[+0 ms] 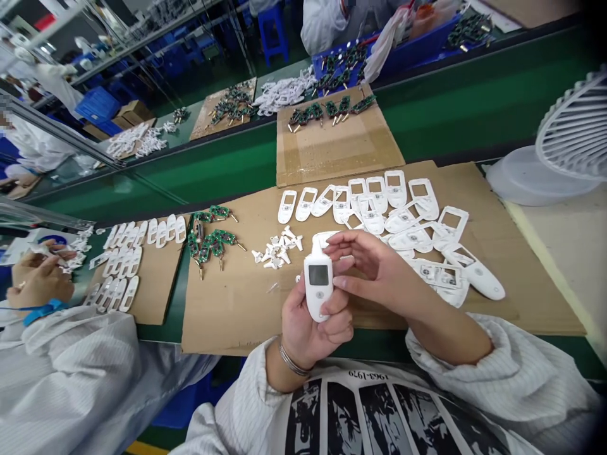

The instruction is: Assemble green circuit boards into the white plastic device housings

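My left hand is wrapped around a white handheld device with a dark square screen, a round button and a narrower tip pointing away from me. My right hand is beside the device's upper right side, thumb and fingers apart. Whether its fingertips touch the device, I cannot tell. Small white plastic parts lie in a loose heap just beyond the device. To the right, white casing halves with window openings are spread and partly stacked on the cardboard.
Green circuit boards with brass-coloured ends lie on the left, more on a raised cardboard sheet. A white fan stands at the right edge. At far left, a co-worker's hands work beside rows of casings.
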Tool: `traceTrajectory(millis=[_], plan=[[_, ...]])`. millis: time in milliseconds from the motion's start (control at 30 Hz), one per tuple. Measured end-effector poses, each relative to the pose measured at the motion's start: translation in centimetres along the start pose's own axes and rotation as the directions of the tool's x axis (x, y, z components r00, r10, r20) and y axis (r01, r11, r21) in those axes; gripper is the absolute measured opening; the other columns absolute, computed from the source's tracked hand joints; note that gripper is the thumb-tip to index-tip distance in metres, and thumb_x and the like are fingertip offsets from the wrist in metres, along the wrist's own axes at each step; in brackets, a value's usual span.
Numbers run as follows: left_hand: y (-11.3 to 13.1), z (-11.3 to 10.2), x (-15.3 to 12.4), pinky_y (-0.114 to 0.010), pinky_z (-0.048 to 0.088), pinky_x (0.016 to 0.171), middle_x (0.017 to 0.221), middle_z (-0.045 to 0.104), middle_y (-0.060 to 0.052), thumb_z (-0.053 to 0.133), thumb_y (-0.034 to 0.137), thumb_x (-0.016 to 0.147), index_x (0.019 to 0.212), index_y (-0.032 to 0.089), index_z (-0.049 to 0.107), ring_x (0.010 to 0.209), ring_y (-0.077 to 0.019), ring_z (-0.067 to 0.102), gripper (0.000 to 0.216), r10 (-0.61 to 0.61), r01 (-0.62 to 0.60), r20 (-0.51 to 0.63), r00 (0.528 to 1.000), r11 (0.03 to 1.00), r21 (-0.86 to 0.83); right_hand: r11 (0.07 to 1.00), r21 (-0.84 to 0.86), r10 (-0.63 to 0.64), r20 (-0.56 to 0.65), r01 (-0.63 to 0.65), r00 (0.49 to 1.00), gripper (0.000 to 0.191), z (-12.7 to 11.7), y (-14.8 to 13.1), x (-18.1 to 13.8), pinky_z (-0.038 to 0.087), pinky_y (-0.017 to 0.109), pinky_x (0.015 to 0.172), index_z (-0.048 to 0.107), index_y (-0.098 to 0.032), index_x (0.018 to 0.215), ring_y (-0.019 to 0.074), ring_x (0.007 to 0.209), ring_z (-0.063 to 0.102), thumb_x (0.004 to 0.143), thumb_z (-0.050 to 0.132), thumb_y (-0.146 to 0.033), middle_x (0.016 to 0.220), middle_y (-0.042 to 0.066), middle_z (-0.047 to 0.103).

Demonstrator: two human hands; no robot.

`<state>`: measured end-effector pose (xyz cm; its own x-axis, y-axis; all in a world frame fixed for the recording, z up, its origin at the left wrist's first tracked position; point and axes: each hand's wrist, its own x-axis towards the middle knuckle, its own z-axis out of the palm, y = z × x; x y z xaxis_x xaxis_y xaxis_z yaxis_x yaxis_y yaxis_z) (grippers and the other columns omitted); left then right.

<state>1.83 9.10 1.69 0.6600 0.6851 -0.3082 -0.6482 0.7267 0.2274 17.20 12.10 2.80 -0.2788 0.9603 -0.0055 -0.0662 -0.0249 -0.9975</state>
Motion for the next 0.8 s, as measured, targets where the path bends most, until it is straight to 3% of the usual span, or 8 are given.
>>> traceTrajectory(millis=[167, 300, 367, 433, 500, 533, 667, 800], plan=[[0.1, -0.2, -0.4, -0.019, 0.01, 0.04, 0.057, 0.028, 0.007, 0.058, 0.056, 0.081, 0.076, 0.018, 0.054, 0.04, -0.0044, 0.015, 0.039, -0.084, 0.084, -0.008, 0.996, 0.992, 0.094, 0.997, -0.019, 0.081, -0.017, -0.081, 0.997, 0.06, 1.0, -0.6, 0.5, 0.055, 0.034, 0.077, 0.048, -0.025, 0.125, 0.0212, 0.098, 0.061, 0.071, 0.075, -0.03, 0.117, 0.009, 0.058], [2.9, -0.2, -2.1, -0.02, 0.008, 0.038, 0.058, 0.029, 0.007, 0.055, 0.062, 0.082, 0.092, 0.017, 0.061, 0.038, -0.0024, 0.014, 0.046, -0.146, 0.14, -0.013, 0.989, 0.919, 0.369, 0.996, -0.069, 0.04, -0.151, -0.051, 0.988, 0.045, -0.6, -0.2, 0.8, 0.05, 0.034, 0.089, 0.054, -0.024, 0.116, 0.0213, 0.105, 0.059, 0.076, 0.07, -0.037, 0.113, 0.007, 0.062], [6.4, 0.3, -2.6, -0.02, 0.007, 0.039, 0.06, 0.033, 0.006, 0.054, 0.06, 0.084, 0.105, 0.014, 0.062, 0.04, -0.0018, 0.015, 0.052, -0.041, 0.084, -0.082, 0.996, 0.757, 0.648, 0.993, -0.092, 0.047, -0.225, -0.069, 0.973, 0.033, -2.0, 0.3, 0.9, 0.051, 0.031, 0.078, 0.059, -0.022, 0.105, 0.0189, 0.087, 0.063, 0.082, 0.064, -0.044, 0.092, 0.005, 0.066], [11.0, 1.1, -1.7, -0.02, 0.015, 0.042, 0.066, 0.039, 0.004, 0.052, 0.064, 0.083, 0.11, 0.012, 0.062, 0.046, -0.0037, 0.025, 0.06, 0.165, 0.037, -0.132, 0.977, 0.481, 0.876, 0.982, -0.156, 0.076, -0.194, -0.107, 0.978, 0.03, -3.0, 0.8, 0.9, 0.048, 0.028, 0.062, 0.062, -0.02, 0.087, 0.0156, 0.063, 0.058, 0.089, 0.052, -0.049, 0.065, 0.0, 0.059], [16.4, 1.8, 0.8, -0.021, 0.024, 0.045, 0.066, 0.042, 0.003, 0.035, 0.065, 0.09, 0.116, 0.014, 0.059, 0.048, -0.0069, 0.032, 0.062, 0.444, 0.103, -0.117, 0.888, 0.055, 0.993, 0.96, -0.266, 0.038, -0.18, -0.086, 0.983, 0.034, -3.3, 1.4, 0.9, 0.046, 0.026, 0.058, 0.062, -0.021, 0.077, 0.0146, 0.058, 0.056, 0.092, 0.046, -0.048, 0.06, 0.0, 0.058], [19.2, 2.0, 2.7, -0.022, 0.03, 0.047, 0.064, 0.044, 0.003, 0.028, 0.063, 0.093, 0.113, 0.015, 0.06, 0.049, -0.0087, 0.037, 0.061, 0.609, 0.253, -0.082, 0.789, -0.2, 0.946, 0.944, -0.326, -0.005, -0.185, -0.057, 0.983, 0.033, -3.3, 1.6, 0.9, 0.046, 0.026, 0.059, 0.062, -0.021, 0.077, 0.0148, 0.06, 0.057, 0.092, 0.047, -0.046, 0.064, 0.0, 0.06], [28.3, 1.4, 11.6, -0.031, 0.049, 0.071, 0.087, 0.062, -0.005, 0.047, 0.046, 0.094, 0.103, 0.013, 0.061, 0.078, -0.0161, 0.06, 0.037, 0.772, 0.48, -0.058, 0.633, -0.332, 0.812, 0.866, -0.495, -0.169, -0.162, 0.068, 0.972, 0.02, -2.9, 2.2, 1.0, 0.049, 0.023, 0.061, 0.066, -0.024, 0.082, 0.0141, 0.066, 0.062, 0.09, 0.051, -0.035, 0.074, 0.0, 0.067], [32.7, -0.4, 18.2, -0.043, 0.053, 0.086, 0.116, 0.06, -0.009, 0.056, 0.037, 0.092, 0.117, 0.015, 0.057, 0.1, -0.0213, 0.061, 0.034, 0.845, 0.659, -0.095, 0.527, -0.335, 0.673, 0.81, -0.578, -0.223, -0.14, 0.104, 0.965, 0.016, -3.3, 2.3, 0.9, 0.05, 0.021, 0.06, 0.064, -0.024, 0.08, 0.0126, 0.063, 0.063, 0.087, 0.05, -0.024, 0.07, -0.001, 0.067]])
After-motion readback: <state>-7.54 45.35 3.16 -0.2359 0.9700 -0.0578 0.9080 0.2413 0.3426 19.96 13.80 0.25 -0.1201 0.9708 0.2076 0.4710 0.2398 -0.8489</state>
